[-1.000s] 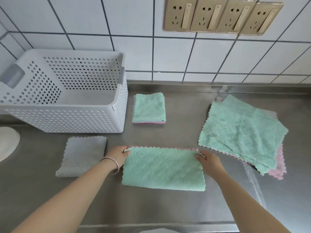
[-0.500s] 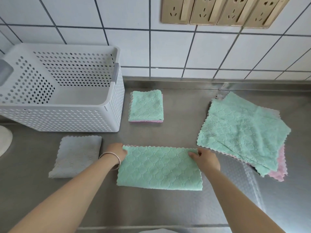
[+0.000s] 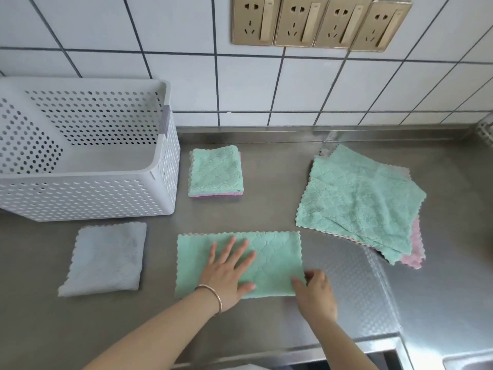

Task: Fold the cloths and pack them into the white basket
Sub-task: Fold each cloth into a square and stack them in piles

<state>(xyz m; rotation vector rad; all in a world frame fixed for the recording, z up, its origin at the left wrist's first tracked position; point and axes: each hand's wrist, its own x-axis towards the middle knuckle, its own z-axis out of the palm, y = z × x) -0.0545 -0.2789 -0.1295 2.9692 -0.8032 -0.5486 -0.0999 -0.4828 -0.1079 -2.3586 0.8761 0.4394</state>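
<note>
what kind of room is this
Most likely a kitchen: a stainless steel counter backed by a white tiled wall, a row of gold wall sockets above it, and what looks like a sink edge at the lower right.

Under the left hand point(image 3: 226, 273) lies a mint-green cloth point(image 3: 269, 260) with a quilted scale pattern and scalloped edges. Left of that hand is a pale grey cloth point(image 3: 105, 259), plain. Beyond the hands sits a mint-green folded stack point(image 3: 215, 173) with a pink layer at the bottom. Right of the right hand point(image 3: 316, 296), a loose pile point(image 3: 360, 201) is mint-green over pink. The basket point(image 3: 88, 194) is white, dotted with round holes. The desk point(image 3: 266, 161) is grey steel; the wall tiles point(image 3: 186, 84) are white with dark grout, the sockets point(image 3: 320, 21) gold.
</note>
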